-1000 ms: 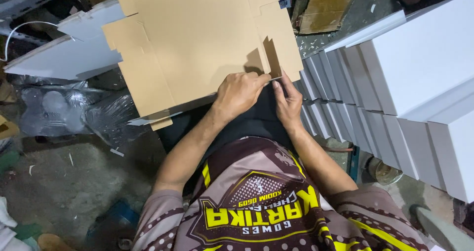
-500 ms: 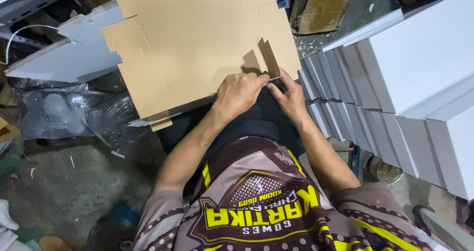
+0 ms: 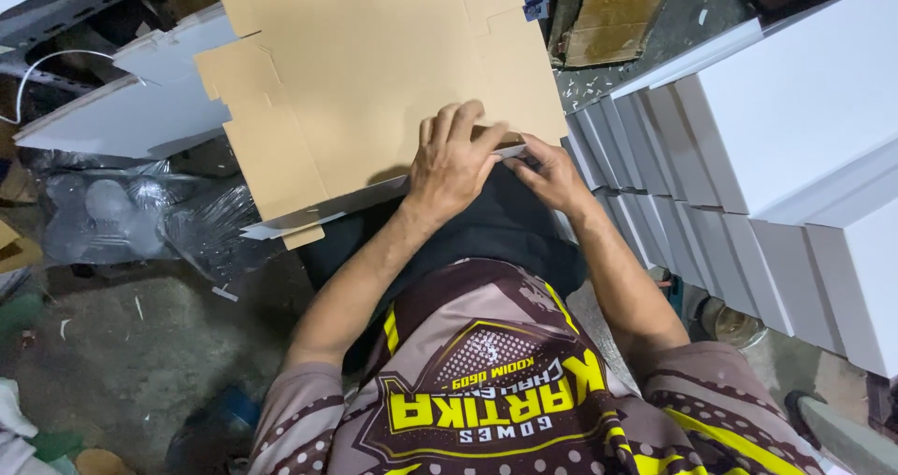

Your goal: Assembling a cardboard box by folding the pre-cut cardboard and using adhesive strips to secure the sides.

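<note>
A large flat brown cardboard blank [image 3: 374, 73] with cut flaps and tabs lies across my lap, and its white underside shows along the near edge. My left hand [image 3: 456, 162] lies palm down on the near right corner, pressing a folded flap flat. Beside it my right hand [image 3: 552, 171] pinches the same edge of the cardboard blank from the right. The two hands touch. My black trousers [image 3: 496, 232] show just below them.
Rows of folded white boxes [image 3: 776, 110] are stacked close on my right. White flat sheets [image 3: 131, 110] and a bundle in clear plastic wrap [image 3: 122, 213] lie to the left. A brown board [image 3: 608, 17] leans at the top. The concrete floor [image 3: 140, 344] is littered.
A small tab that stood up near the blank's near right corner has been folded down. My left hand slid forward onto it and my right hand closed in on the edge.
</note>
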